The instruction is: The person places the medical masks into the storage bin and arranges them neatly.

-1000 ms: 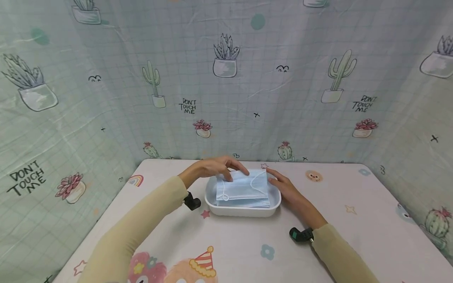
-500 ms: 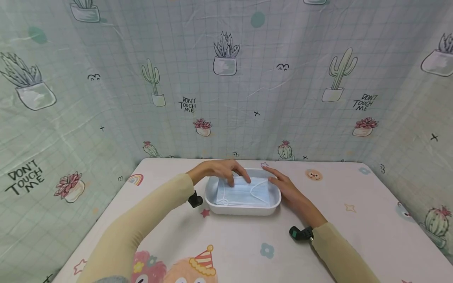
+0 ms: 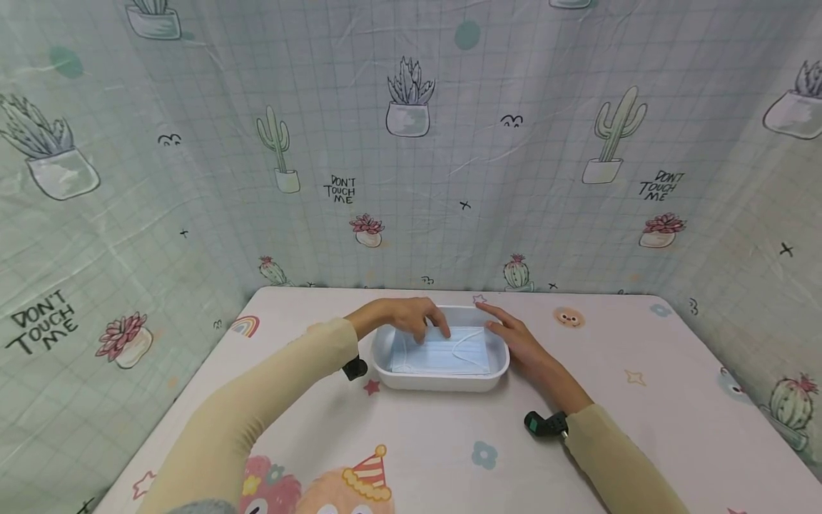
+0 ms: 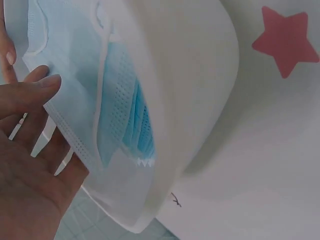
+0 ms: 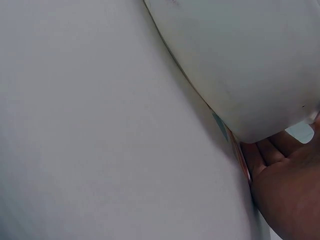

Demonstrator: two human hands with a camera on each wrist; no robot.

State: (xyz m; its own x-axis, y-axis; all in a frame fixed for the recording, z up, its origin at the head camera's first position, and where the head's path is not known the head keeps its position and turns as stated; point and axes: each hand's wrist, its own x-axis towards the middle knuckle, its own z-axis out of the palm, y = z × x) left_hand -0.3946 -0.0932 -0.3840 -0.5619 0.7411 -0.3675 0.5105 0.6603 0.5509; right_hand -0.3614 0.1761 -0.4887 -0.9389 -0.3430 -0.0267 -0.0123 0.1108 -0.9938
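A white oval tray stands on the table with blue face masks lying in it. My left hand reaches over its back left rim and holds the top face mask by its edge. In the left wrist view the thumb lies on that face mask and other fingers pass behind the edge. Under it, more folded masks show in a stack. My right hand grips the tray's right end, thumb at the rim and fingers along the outer wall, partly hidden in the right wrist view.
The white table bears printed stars, flowers and cartoon faces. A curtain with cactus prints hangs behind it and along the sides. A small black device is strapped to the right wrist.
The left hand has lowered the top face mask into the tray, and it now lies flatter and nearer the front wall. The right hand has stayed at the tray's right end.
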